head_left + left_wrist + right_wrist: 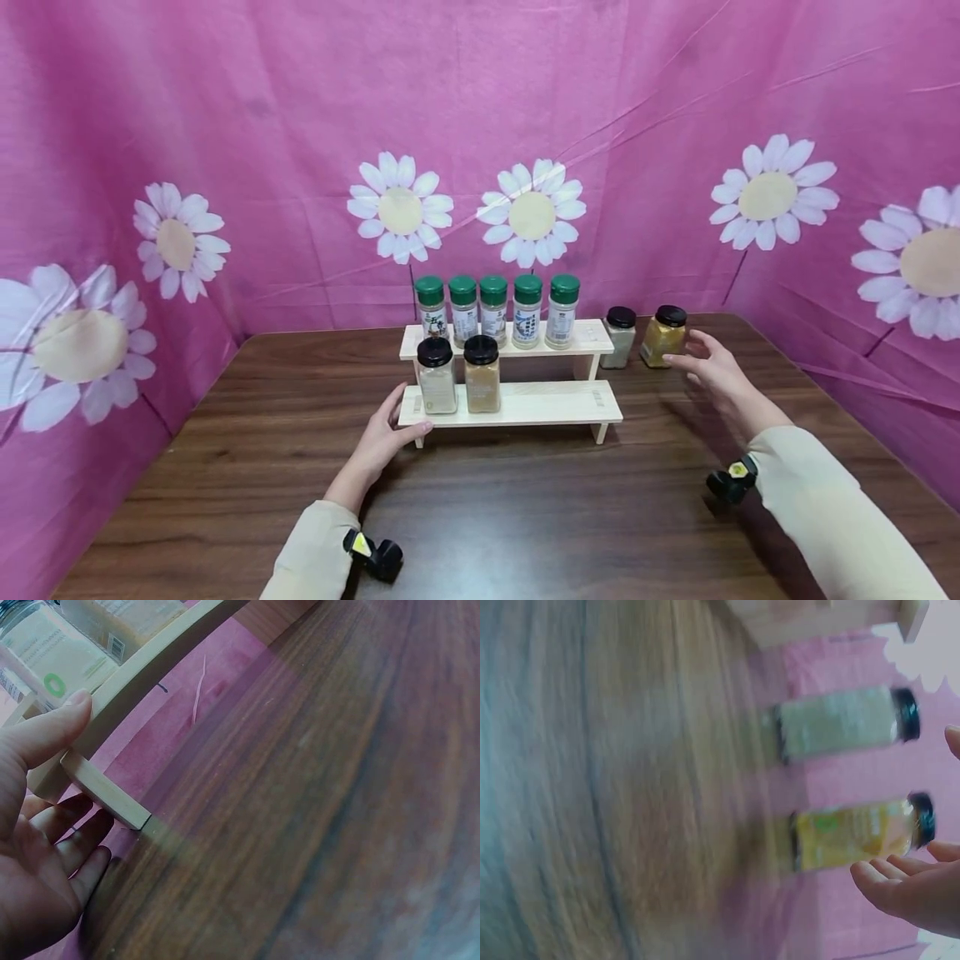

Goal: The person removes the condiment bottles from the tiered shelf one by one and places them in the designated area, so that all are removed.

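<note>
1. At eight o'clock of the rack [555, 404], planed pale wood, our left hand [382, 437] grips its lower end, thumb at the front edge.
2. Squarish, black-lidded front jars [482, 383] stand before round, green-capped shakers [527, 323].
3. Toward two o'clock, past a pale jar [618, 340], the shiny yellow jar [662, 340] stands on the grained table [525, 517].
4. Beside it our right hand [716, 375] is wide; contact, we cannot tell. We judge this the reach; next calls for curling round the jar.

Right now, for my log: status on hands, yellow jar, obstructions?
Left hand: holding wooden spice rack. Right hand: at black-capped yellow jar, contact unclear. Jar upright. Nothing visibly blocking.
</note>
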`<state>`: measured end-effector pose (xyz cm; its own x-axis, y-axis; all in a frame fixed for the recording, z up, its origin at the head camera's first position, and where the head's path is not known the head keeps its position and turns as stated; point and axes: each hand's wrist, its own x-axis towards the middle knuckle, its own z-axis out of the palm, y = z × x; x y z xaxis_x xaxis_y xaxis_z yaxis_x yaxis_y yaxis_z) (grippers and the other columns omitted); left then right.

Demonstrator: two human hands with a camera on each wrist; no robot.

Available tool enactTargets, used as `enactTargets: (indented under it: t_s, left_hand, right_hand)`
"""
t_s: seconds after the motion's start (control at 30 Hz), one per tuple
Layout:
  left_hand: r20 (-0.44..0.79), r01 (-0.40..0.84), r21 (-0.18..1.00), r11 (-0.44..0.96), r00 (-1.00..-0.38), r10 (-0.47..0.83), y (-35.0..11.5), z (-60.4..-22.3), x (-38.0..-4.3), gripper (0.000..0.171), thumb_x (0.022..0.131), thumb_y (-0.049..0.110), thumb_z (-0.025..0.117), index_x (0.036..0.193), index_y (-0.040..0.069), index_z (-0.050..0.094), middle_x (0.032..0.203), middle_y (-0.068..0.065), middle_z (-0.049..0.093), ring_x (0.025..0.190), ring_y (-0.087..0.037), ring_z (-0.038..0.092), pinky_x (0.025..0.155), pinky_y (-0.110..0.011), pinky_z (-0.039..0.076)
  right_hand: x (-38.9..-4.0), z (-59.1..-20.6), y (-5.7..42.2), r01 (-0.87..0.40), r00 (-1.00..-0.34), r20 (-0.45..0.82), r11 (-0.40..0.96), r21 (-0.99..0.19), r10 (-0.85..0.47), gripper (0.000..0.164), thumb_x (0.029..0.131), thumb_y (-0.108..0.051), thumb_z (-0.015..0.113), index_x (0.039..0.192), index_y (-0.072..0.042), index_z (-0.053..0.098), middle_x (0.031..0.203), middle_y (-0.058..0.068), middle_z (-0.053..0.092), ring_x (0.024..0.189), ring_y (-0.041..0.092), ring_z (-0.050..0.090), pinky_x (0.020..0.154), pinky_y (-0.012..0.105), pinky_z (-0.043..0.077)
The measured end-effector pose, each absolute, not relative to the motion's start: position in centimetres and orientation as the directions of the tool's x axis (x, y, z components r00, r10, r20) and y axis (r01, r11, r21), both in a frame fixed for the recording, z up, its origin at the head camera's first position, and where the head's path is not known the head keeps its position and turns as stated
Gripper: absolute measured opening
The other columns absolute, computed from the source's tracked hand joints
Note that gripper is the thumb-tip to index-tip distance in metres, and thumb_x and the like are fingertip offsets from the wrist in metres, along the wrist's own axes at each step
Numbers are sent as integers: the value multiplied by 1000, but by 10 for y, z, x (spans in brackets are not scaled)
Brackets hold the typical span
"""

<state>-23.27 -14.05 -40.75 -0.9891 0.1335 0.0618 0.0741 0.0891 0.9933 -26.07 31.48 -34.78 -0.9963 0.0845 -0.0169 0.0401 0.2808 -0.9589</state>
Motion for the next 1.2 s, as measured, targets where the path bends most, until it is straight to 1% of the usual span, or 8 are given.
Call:
enactTargets:
  t_s: [0.27, 0.4, 0.57, 0.63, 0.8, 0.93, 1.1, 1.2]
  left_hand:
    - [66, 79, 993, 93, -990, 127, -141, -409, -235, 79, 73, 2, 66, 136, 1, 19, 122, -22, 43, 101, -22, 47, 81, -24, 36]
    - [71, 84, 991, 109, -991, 118, -142, -409, -235, 78, 73, 4, 67, 136, 2, 20, 122, -21, 44, 100, -21, 47, 82, -26, 36]
    - [75, 90, 990, 112, -989, 130, -141, -409, -234, 78, 73, 5, 67, 136, 1, 19, 123, -23, 42, 102, -23, 46, 83, -28, 35]
    - [74, 89, 990, 111, -988, 133, -141, -410, -235, 79, 73, 6, 67, 136, 1, 19, 123, -23, 42, 103, -23, 45, 83, -29, 35]
    - [57, 71, 991, 118, -991, 118, -142, -412, -233, 81, 72, 6, 69, 136, 3, 19, 124, -21, 42, 104, -23, 45, 84, -30, 35]
    - [46, 59, 991, 119, -993, 104, -143, -413, -233, 81, 71, 6, 69, 136, 4, 20, 124, -19, 43, 104, -22, 46, 83, -30, 36]
    - [83, 96, 990, 104, -989, 125, -141, -413, -238, 80, 73, 6, 68, 136, 2, 19, 124, -21, 42, 103, -22, 46, 83, -28, 36]
    - [91, 104, 990, 92, -987, 132, -141, -415, -238, 80, 73, 4, 67, 136, 1, 18, 123, -22, 43, 101, -21, 47, 81, -26, 37]
  right_hand:
    - [-252, -345, 304, -61, -994, 80, 230, -971, 72, 75, 79, -19, 63, 135, 1, 17, 130, 29, 26, 114, 30, 34, 84, 30, 37]
    - [-244, -339, 293, -120, -988, 141, 283, -951, 55, 76, 78, -19, 64, 134, 4, 18, 128, 32, 28, 114, 37, 31, 83, 24, 38]
    - [-230, -331, 278, -146, -983, 179, 390, -909, 49, 73, 80, -18, 61, 132, 8, 17, 126, 33, 29, 113, 38, 33, 79, 16, 37]
    - [-228, -332, 274, -151, -982, 184, 386, -910, 50, 73, 80, -19, 62, 132, 8, 18, 126, 33, 29, 113, 36, 34, 82, 21, 37]
    - [-225, -339, 260, -149, -982, 180, 333, -931, 64, 70, 76, -20, 66, 131, 2, 28, 125, 26, 36, 110, 28, 41, 84, 26, 37]
    - [-213, -331, 241, -206, -976, 218, 337, -919, 0, 69, 79, -17, 63, 130, 8, 24, 124, 30, 34, 108, 20, 44, 80, 18, 38]
    - [-203, -328, 219, -243, -965, 260, 286, -927, 21, 61, 79, -5, 61, 127, 10, 26, 121, 27, 38, 92, -4, 45, 75, 11, 37]
    - [-199, -334, 206, -243, -966, 256, 236, -941, 27, 57, 78, -2, 60, 125, 10, 29, 118, 26, 40, 92, -2, 46, 75, 13, 38]
